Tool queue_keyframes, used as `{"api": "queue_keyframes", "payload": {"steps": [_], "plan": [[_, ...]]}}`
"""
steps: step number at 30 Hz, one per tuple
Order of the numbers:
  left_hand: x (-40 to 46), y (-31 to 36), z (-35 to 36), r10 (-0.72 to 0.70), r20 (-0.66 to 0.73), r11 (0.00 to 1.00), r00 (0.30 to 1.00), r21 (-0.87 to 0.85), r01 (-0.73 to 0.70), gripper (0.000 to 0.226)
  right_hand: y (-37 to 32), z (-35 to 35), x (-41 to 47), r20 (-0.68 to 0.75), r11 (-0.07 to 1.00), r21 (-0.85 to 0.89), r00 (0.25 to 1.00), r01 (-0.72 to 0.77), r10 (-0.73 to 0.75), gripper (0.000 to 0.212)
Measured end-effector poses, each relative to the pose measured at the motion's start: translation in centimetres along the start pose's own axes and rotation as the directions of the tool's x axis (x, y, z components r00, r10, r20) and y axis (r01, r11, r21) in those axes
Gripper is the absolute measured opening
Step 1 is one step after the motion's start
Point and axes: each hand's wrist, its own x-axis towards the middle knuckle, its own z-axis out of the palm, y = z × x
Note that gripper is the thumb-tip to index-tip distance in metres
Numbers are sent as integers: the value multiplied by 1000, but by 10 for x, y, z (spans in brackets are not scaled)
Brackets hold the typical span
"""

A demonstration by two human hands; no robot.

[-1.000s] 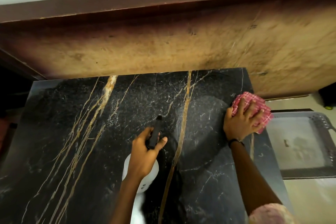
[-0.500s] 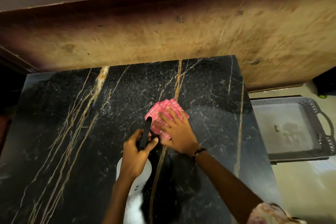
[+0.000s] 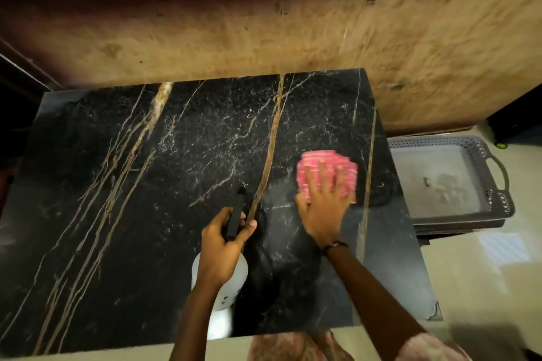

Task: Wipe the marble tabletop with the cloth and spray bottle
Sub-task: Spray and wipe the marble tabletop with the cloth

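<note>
The black marble tabletop [image 3: 123,214] with gold and white veins fills the middle of the view. My right hand [image 3: 322,208] lies flat with spread fingers on a pink checked cloth [image 3: 325,160], pressing it onto the marble near the right edge. The cloth and hand are motion-blurred. My left hand [image 3: 223,249] grips the white spray bottle [image 3: 231,287] by its neck, above the near middle of the table. Its black nozzle [image 3: 236,214] points away from me.
A brown wooden board [image 3: 264,26] stands behind the table. A grey plastic tray [image 3: 445,182] with handles sits on the pale floor to the right of the table. The table's near right corner [image 3: 434,311] is chipped.
My right hand has swept the cloth from the table's middle, next to the nozzle, back toward the right edge. The left hand holds the bottle in much the same place.
</note>
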Motion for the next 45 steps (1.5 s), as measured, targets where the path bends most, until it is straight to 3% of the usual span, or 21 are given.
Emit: {"api": "queue_keyframes", "payload": {"steps": [3,6,9,10,11,13,17,20,22,24,26,30,33,35,40,43,45], "plan": [[-24,-9,2,6,-25,1000,1000,18,-6,15,-53,14,-25,54,948,52,947,313,-315,58],[-47,-17,5,-16,-30,1000,999,15,17,16,-77,25,-74,74,813,73,810,577,-582,54],[-69,-24,7,-27,-42,999,999,29,28,17,-52,30,-99,42,654,66,653,753,-756,56],[-76,-26,8,-27,-44,999,999,32,29,15,-36,29,-98,11,640,31,640,768,-769,57],[-82,-28,8,-29,-49,999,998,26,30,11,-19,25,-94,4,659,-13,659,752,-752,59],[-96,-31,9,-45,-61,999,997,-6,45,9,19,11,-83,-30,771,-49,771,635,-636,66],[-123,-37,9,-74,-84,997,994,-9,74,12,90,-11,-63,-54,975,-54,974,217,-219,75],[-144,-41,6,-86,-123,996,989,-26,84,12,102,-14,-84,-94,997,18,993,-71,73,72],[-156,-43,4,-96,-148,995,984,-44,90,11,78,-5,-111,-119,989,51,982,-140,145,69],[-166,-44,2,-108,-163,993,981,-70,98,10,39,5,-140,-32,999,14,998,-44,44,69],[-172,-45,0,-119,-173,992,978,-72,108,9,-2,15,-167,2,983,34,983,183,-183,66],[-181,-46,-1,-127,-172,991,977,-52,120,12,-54,33,-214,74,781,-34,781,623,-620,60],[-183,-45,-1,-124,-159,992,980,-47,118,12,-28,34,-220,35,723,34,722,690,-691,60],[-183,-46,1,-103,-147,994,984,-42,98,10,10,28,-213,33,780,18,779,626,-626,59],[-181,-43,17,-91,-95,995,991,-55,86,14,113,-8,-190,-23,975,11,975,223,-223,67],[-178,-37,32,-75,-66,996,995,-49,71,13,148,-18,-202,-79,995,37,992,-98,101,63],[-174,-32,44,-71,-42,996,997,-49,69,15,148,-16,-223,-73,984,41,982,-171,174,65]]}}
